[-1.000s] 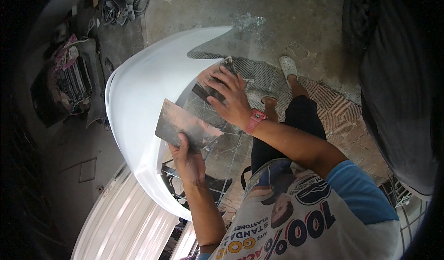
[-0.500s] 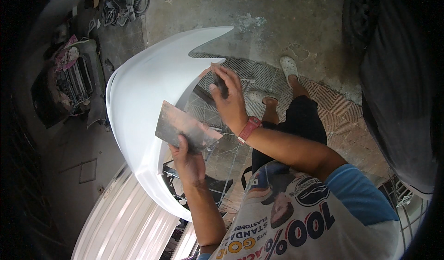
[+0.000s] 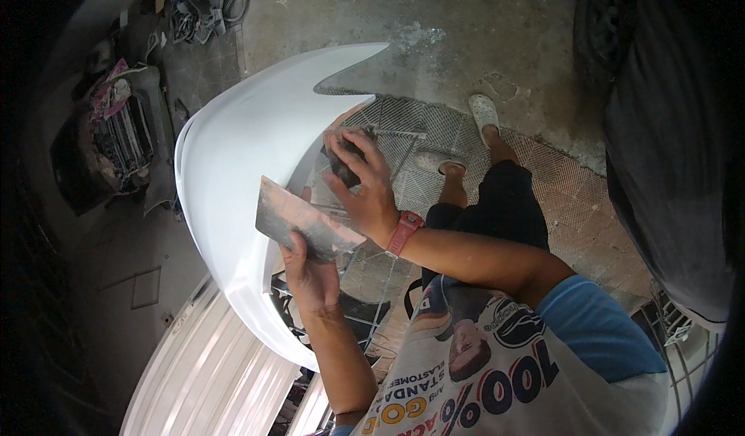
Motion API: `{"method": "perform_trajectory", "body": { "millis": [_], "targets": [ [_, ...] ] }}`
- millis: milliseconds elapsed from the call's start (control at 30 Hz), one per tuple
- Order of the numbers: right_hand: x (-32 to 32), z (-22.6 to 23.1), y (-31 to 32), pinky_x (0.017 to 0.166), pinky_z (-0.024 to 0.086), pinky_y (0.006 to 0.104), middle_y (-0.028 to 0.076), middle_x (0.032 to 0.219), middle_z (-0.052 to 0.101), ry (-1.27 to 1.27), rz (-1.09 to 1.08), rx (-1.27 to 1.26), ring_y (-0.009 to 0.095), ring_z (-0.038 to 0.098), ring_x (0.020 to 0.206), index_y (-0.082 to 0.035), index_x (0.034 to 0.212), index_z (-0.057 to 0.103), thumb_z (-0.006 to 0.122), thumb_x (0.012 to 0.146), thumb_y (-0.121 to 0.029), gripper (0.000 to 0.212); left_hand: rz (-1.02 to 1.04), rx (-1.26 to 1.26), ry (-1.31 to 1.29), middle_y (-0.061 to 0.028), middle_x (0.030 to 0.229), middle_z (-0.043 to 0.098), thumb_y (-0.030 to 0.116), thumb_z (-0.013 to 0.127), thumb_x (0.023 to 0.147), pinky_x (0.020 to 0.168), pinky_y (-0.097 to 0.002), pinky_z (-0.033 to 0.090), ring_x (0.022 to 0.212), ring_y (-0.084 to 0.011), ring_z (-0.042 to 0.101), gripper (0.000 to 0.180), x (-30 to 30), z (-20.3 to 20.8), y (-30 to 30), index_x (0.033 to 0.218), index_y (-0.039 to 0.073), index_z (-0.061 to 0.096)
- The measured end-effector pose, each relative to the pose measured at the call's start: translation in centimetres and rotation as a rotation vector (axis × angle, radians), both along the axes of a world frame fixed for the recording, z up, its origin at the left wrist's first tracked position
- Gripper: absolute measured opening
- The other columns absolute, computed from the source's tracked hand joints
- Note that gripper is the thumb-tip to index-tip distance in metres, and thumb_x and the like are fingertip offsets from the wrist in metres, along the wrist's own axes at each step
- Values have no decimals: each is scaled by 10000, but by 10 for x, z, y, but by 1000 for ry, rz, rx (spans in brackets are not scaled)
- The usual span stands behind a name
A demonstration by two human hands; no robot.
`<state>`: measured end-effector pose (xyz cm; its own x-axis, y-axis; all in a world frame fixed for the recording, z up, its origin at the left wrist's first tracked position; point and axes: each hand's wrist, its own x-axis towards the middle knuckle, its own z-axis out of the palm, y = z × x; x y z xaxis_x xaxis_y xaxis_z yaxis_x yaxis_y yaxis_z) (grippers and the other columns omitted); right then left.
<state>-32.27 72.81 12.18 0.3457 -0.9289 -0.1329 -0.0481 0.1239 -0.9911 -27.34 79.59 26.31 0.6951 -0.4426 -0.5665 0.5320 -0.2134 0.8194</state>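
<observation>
A large curved white car bumper (image 3: 240, 141) stretches in front of me, its pointed ends toward the far side. My left hand (image 3: 310, 285) grips a flat, dark rectangular plate (image 3: 303, 217) smeared with pinkish paste, thumb on top and most fingers underneath. The plate overlaps the bumper's near edge in view; whether they touch I cannot tell. In my right hand (image 3: 371, 203), fingers bent over it, is a dark flat spreader (image 3: 341, 163), just beyond the plate. Pinkish paste also marks the bumper's edge near its inner point.
Ribbed white metal sheeting (image 3: 194, 358) lies below the bumper at lower left. Used car parts (image 3: 128, 141) are piled at the left, with tangled dark parts (image 3: 202, 9) at the far left. A dark cover (image 3: 671, 164) hangs at the right. Two legs in clogs (image 3: 485, 114) stand on the floor.
My right hand has drawn the spreader away from the bumper's pointed edge, back toward the plate. My left hand and the plate have shifted slightly left and nearer.
</observation>
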Motion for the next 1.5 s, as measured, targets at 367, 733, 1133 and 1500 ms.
{"method": "perform_trajectory", "body": {
  "millis": [367,733,1133,1500],
  "targets": [
    [-16,-15,-16,1237,372,493,150,1552,508,-45,-11,68,379,452,1490,-85,1523,590,772,953,-123,600,21,30,10,-144,1623,495,340,741,1020,1172,-470,478,1367,-275,581,812,-2,4,-1,1663,69,324],
    [16,-10,21,1246,323,527,109,1558,513,-44,-22,29,365,420,1516,-158,1489,657,853,869,-162,651,11,-31,32,-149,1645,473,308,696,1051,1197,-472,472,1428,-281,548,766,1,1,4,1668,78,305],
    [-24,-26,-9,1198,404,531,176,1495,568,22,-97,35,404,518,1423,-101,1484,610,717,978,-140,519,55,-42,29,-236,1677,412,294,639,1093,1153,-438,494,1327,-248,593,734,-1,2,7,1690,99,260],
    [-1,9,-15,1156,457,477,145,1447,590,64,-30,72,359,556,1368,-65,1465,639,723,961,-149,519,17,-29,13,-190,1637,457,316,712,1041,1162,-452,506,1364,-265,587,801,4,-2,8,1668,52,289]
  ]
}}
